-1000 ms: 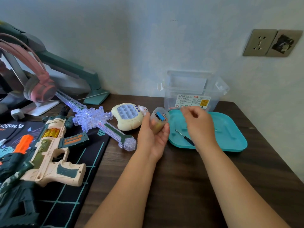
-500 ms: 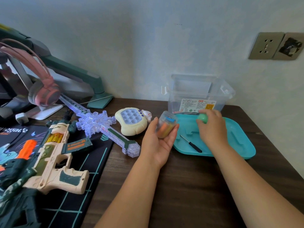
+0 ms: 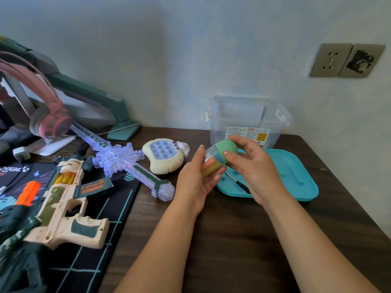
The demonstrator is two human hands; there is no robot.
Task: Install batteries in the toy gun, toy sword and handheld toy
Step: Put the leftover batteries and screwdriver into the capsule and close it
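Observation:
My left hand holds a small clear capsule with coloured contents, tilted to the right. My right hand grips a green cap sitting on the capsule's top end. The cream handheld toy with a bubble pad lies just left of my hands. A lit clear toy sword lies diagonally beside it. The cream and green toy gun rests on a black mat at the left.
A teal tray on the dark wooden table holds a small black screwdriver, partly hidden by my right hand. A clear plastic box stands behind it by the wall. Pink headphones and a green monitor arm stand at the back left.
My right hand took the green cap from the tray side and brought it left onto the capsule. The left hand kept holding the capsule and tilted it.

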